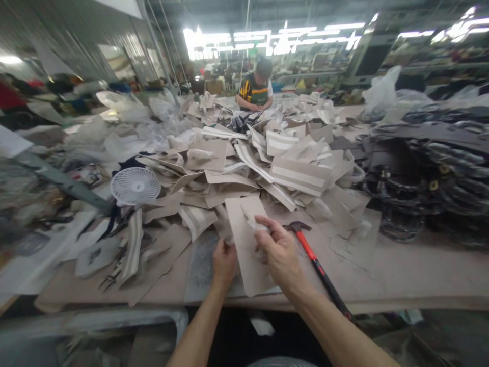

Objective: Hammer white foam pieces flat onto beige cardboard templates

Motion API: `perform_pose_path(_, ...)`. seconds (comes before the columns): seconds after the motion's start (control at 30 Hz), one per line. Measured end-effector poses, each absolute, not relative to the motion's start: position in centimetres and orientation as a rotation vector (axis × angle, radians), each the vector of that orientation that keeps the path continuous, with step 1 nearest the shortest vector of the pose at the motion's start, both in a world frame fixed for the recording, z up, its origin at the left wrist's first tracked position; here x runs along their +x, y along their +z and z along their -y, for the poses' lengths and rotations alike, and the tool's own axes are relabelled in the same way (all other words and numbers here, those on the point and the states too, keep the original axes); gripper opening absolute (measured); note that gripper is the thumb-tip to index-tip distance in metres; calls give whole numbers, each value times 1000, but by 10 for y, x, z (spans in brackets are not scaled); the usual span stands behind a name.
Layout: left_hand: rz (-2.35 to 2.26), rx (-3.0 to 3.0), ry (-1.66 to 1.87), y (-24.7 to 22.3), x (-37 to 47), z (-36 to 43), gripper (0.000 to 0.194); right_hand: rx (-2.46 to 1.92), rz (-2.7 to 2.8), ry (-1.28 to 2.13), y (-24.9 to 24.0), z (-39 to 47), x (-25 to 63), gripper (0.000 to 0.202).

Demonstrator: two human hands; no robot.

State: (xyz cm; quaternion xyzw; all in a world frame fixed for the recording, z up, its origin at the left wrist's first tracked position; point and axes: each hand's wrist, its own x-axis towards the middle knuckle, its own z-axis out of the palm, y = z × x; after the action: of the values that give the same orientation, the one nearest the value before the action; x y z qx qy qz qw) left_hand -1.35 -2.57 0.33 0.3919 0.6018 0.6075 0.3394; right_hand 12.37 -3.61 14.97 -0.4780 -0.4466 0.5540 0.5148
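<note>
A tan cardboard-like cut piece [244,224] stands tilted at the near edge of the worktable [401,275]. My left hand [223,261] grips its lower left edge. My right hand [278,250] pinches the piece near a small white strip on its upper right side. A hammer with a red and black handle [319,266] lies on the table just to the right of my right hand, head pointing away from me.
A big heap of tan and white cut pieces [267,158] covers the table behind. A small white fan [135,185] and pliers [111,278] lie at left, dark straps [431,173] at right. Another person [256,87] works at the far end.
</note>
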Motion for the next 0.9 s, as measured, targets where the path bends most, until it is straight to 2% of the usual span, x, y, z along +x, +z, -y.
perform_pose_path(0.17,-1591,754,1712,0,-29,23,41,-1404,1028,1327,58,55,138,56)
perform_pose_path(0.27,-1523,877,1663,7,-29,18,46,-1443,1079,1331,32,67,130,53)
perform_pose_path(0.4,-1395,970,1560,19,-14,3,53,-1437,1030,1400,29,73,125,51)
perform_pose_path(0.67,-1281,1120,1343,10,10,-17,39,-1409,1032,1524,34,87,126,55)
perform_pose_path(0.8,-1252,1129,1348,2,9,-15,36,-1468,1245,1314,40,85,144,51)
perform_pose_path(0.9,-1264,1190,1322,2,8,-14,34,-1581,1434,923,37,72,181,42)
